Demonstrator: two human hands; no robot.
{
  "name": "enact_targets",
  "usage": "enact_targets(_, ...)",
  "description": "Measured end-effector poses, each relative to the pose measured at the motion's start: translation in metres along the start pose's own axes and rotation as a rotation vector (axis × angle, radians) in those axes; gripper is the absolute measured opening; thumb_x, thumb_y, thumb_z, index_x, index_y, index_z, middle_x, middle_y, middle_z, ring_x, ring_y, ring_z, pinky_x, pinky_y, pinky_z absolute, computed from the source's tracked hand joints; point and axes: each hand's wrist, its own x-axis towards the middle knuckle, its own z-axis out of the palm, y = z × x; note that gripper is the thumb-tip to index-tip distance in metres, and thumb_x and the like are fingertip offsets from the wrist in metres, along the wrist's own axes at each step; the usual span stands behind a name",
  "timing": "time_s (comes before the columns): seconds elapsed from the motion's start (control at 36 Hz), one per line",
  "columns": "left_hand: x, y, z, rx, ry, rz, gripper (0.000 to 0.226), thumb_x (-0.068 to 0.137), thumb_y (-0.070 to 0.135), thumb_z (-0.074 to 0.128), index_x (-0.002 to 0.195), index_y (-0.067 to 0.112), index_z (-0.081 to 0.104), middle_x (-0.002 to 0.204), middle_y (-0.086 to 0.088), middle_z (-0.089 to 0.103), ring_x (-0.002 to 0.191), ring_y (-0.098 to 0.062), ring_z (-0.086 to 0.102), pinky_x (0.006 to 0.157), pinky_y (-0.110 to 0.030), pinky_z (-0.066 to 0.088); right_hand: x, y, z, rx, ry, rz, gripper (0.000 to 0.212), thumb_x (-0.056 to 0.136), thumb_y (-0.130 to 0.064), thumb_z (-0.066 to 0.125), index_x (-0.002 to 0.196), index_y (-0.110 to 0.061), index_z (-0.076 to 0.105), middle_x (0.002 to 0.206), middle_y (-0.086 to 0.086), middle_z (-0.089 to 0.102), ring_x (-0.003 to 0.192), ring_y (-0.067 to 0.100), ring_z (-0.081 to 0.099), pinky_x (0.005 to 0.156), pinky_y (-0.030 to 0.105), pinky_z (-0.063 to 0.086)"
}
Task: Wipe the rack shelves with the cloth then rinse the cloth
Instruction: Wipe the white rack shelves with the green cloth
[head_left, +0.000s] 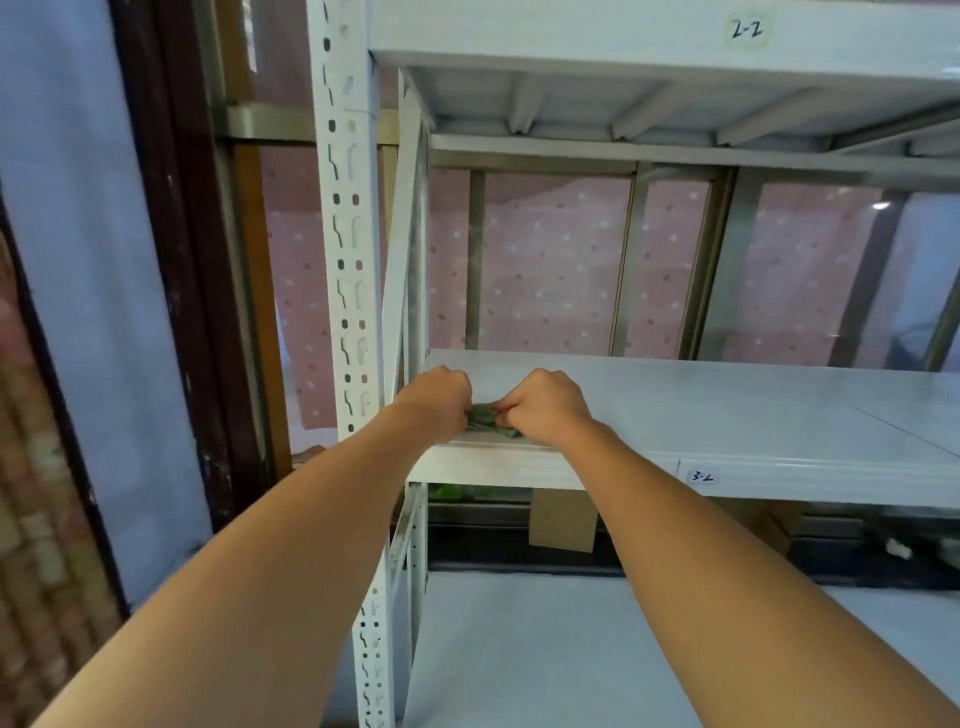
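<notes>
A small green cloth (485, 419) lies bunched at the front left corner of the white middle shelf (727, 410) of the rack. My left hand (439, 397) grips its left side with fingers curled. On the cloth's right side my right hand (543, 402) is closed in the same way. The two fists almost touch, and most of the cloth is hidden under them. The shelf's front edge carries a label reading 3-2 (702, 476).
The white slotted upright post (349, 260) stands just left of my left hand. An upper shelf labelled 2-2 (747, 28) hangs overhead. A lower white shelf (519, 649) sits below. A cardboard box (563, 521) stands behind the rack, and pink dotted curtain shows through glass panels.
</notes>
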Motion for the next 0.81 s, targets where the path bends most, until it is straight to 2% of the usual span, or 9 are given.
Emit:
enact_targets(0.11, -0.023, 0.001, -0.007, 0.049, 0.038, 0.027, 0.024, 0.093, 0.003, 0.055, 0.114, 0.007, 0.066, 0.112, -0.011, 0.059, 0.092, -0.026, 0.060, 0.084, -0.032, 0.054, -0.011, -0.014, -0.001, -0.036, -0.011, -0.012, 0.021, 0.080, -0.025, 0.077, 0.100, -0.026, 0.082, 0.092, -0.001, 0.076, 0.081, 0.020, 0.065, 0.068, 0.024, 0.053)
enact_targets(0.22, -0.042, 0.006, -0.009, 0.132, 0.138, 0.080, 0.028, 0.093, -0.003, 0.054, 0.120, 0.002, 0.062, 0.118, -0.013, 0.055, 0.108, -0.027, 0.057, 0.090, -0.036, 0.052, -0.018, -0.027, 0.000, -0.078, -0.025, -0.018, 0.019, 0.079, -0.028, 0.074, 0.094, -0.022, 0.083, 0.082, 0.002, 0.072, 0.072, 0.019, 0.063, 0.058, 0.024, 0.050)
enact_targets(0.36, -0.054, 0.005, -0.012, 0.192, 0.131, 0.059, 0.028, 0.091, -0.004, 0.050, 0.109, 0.006, 0.069, 0.103, -0.012, 0.065, 0.097, -0.031, 0.064, 0.076, -0.035, 0.051, -0.022, -0.036, -0.001, -0.093, -0.052, -0.039, 0.021, 0.081, -0.028, 0.074, 0.098, -0.021, 0.082, 0.088, 0.002, 0.074, 0.074, 0.020, 0.062, 0.063, 0.026, 0.053)
enact_targets(0.44, -0.058, 0.000, -0.015, 0.157, 0.135, 0.022, 0.026, 0.093, 0.003, 0.049, 0.103, 0.009, 0.073, 0.086, -0.008, 0.059, 0.082, -0.028, 0.060, 0.067, -0.031, 0.045, -0.023, -0.037, 0.001, -0.061, -0.050, -0.057, 0.019, 0.084, -0.026, 0.074, 0.100, -0.021, 0.082, 0.090, 0.003, 0.074, 0.073, 0.019, 0.061, 0.061, 0.025, 0.049)
enact_targets(0.5, -0.060, -0.001, -0.015, 0.144, 0.130, -0.003, 0.023, 0.095, 0.005, 0.049, 0.102, 0.007, 0.071, 0.082, -0.007, 0.054, 0.075, -0.024, 0.053, 0.066, -0.029, 0.044, -0.024, -0.036, 0.005, -0.044, -0.046, -0.065, 0.018, 0.085, -0.026, 0.073, 0.099, -0.020, 0.082, 0.090, 0.004, 0.074, 0.075, 0.020, 0.063, 0.065, 0.026, 0.053)
enact_targets(0.56, -0.063, 0.001, -0.014, 0.127, 0.123, -0.023, 0.022, 0.096, 0.005, 0.050, 0.104, 0.005, 0.070, 0.086, -0.009, 0.058, 0.076, -0.023, 0.054, 0.068, -0.029, 0.046, -0.026, -0.037, 0.008, -0.037, -0.036, -0.067, 0.018, 0.086, -0.026, 0.072, 0.100, -0.020, 0.082, 0.090, 0.005, 0.073, 0.075, 0.022, 0.063, 0.066, 0.028, 0.054)
enact_targets(0.64, -0.063, 0.006, -0.014, 0.106, 0.115, -0.047, 0.022, 0.095, 0.002, 0.050, 0.106, 0.003, 0.069, 0.099, -0.014, 0.066, 0.090, -0.029, 0.064, 0.076, -0.033, 0.052, -0.025, -0.040, 0.011, -0.056, -0.021, -0.074, 0.018, 0.088, -0.024, 0.070, 0.100, -0.018, 0.081, 0.086, 0.007, 0.070, 0.073, 0.024, 0.063, 0.065, 0.030, 0.055)
enact_targets(0.81, -0.057, 0.008, -0.013, 0.101, 0.126, -0.093, 0.019, 0.094, 0.001, 0.053, 0.104, 0.004, 0.069, 0.099, -0.014, 0.067, 0.091, -0.029, 0.066, 0.081, -0.034, 0.055, -0.020, -0.042, 0.020, -0.147, 0.043, -0.082, 0.019, 0.091, -0.025, 0.066, 0.103, -0.019, 0.079, 0.086, 0.005, 0.066, 0.066, 0.022, 0.058, 0.053, 0.025, 0.040)
